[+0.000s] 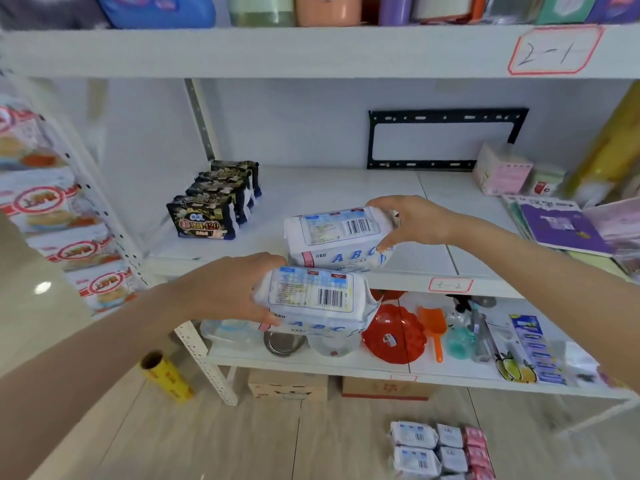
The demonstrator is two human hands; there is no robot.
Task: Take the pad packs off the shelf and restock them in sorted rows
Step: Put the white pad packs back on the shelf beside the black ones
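My left hand [232, 289] grips a white ABC pad pack [317, 299] in front of the middle shelf's edge. My right hand [412, 221] grips a second white ABC pad pack [339, 237] just above the white middle shelf [346, 188], near its front. A row of several black pad packs [214, 202] stands at the shelf's left, running front to back. On the wooden floor at the lower right lie several more pad packs [440, 448], white ones and pink ones, in rows.
A black metal bracket [446, 138] leans at the back of the shelf. Pink boxes [502, 169] and purple booklets [557, 223] fill the shelf's right end. The lower shelf holds a red bowl [394, 334], an orange scoop and kitchenware. A yellow roll [166, 375] lies on the floor.
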